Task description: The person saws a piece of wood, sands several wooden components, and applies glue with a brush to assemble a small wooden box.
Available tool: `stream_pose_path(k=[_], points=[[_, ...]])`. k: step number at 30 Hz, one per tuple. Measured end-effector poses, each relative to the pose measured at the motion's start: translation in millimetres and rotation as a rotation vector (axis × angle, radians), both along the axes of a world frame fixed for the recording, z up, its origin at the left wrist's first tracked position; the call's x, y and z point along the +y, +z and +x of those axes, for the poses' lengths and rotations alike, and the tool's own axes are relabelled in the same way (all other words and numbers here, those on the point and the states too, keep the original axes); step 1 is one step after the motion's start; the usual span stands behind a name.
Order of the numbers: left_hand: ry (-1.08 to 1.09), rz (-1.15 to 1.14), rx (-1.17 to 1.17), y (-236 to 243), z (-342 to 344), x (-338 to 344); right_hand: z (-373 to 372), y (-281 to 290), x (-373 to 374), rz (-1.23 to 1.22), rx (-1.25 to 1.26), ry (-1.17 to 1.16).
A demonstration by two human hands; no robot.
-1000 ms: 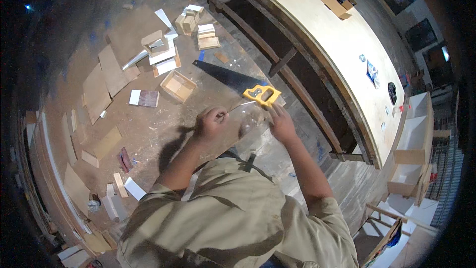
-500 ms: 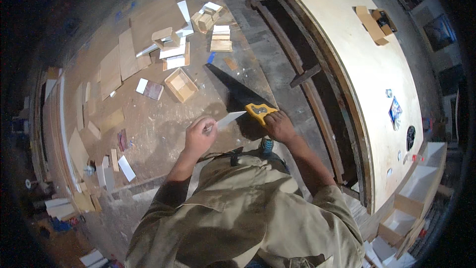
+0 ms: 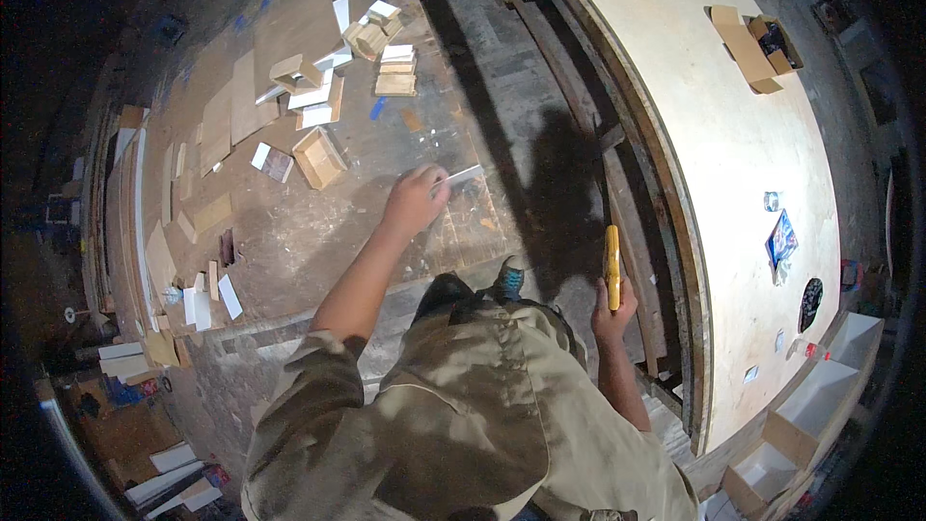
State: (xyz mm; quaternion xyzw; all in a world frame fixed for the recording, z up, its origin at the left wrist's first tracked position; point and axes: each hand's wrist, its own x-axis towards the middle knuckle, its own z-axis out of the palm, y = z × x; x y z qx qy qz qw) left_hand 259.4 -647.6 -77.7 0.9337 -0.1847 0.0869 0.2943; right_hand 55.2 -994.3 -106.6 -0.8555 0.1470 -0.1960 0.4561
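Yellow-handled saw (image 3: 612, 265) points far, its long axis near-to-far, right hand (image 3: 617, 311) fingers wrapped round it; left hand (image 3: 416, 200) fingers pinch a white strip (image 3: 467, 174) angled right, slightly far

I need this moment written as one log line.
left hand: holds thin white piece | right hand: grips yellow-handled saw | small open box: on brown surface

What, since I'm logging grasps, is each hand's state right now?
Left hand: closed, holding a thin, flat white piece, material unclear.
Right hand: closed, holding a yellow-handled handsaw by its handle.
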Motion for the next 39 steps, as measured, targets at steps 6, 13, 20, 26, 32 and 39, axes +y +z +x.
stream_pose_path(k=[6, 13, 20, 26, 32, 39], points=[[-0.309, 0.158, -0.409, -69.3, 11.5, -19.6, -12.6, 5.2, -30.4, 0.012, 0.104, 0.043], [-0.31, 0.13, -0.344, -99.5, -9.8, -19.7, -27.4, -7.7, -31.3, 0.025, 0.298, 0.042], [-0.261, 0.086, -0.357, -92.1, -19.4, -35.7, -16.6, -6.4, -14.8, 0.068, 0.335, 0.097], [-0.058, -0.065, -0.179, -103.7, -25.2, -45.7, -11.6, -5.1, -4.6, 0.166, 0.268, 0.178], [0.102, -0.264, 0.279, -66.0, 6.5, -40.9, -13.6, -3.2, -2.5, 0.207, 0.244, 0.126], [0.0, -0.151, 0.417, -106.4, 47.0, -26.7, -11.8, 7.2, -2.1, 0.229, 0.273, 0.114]])
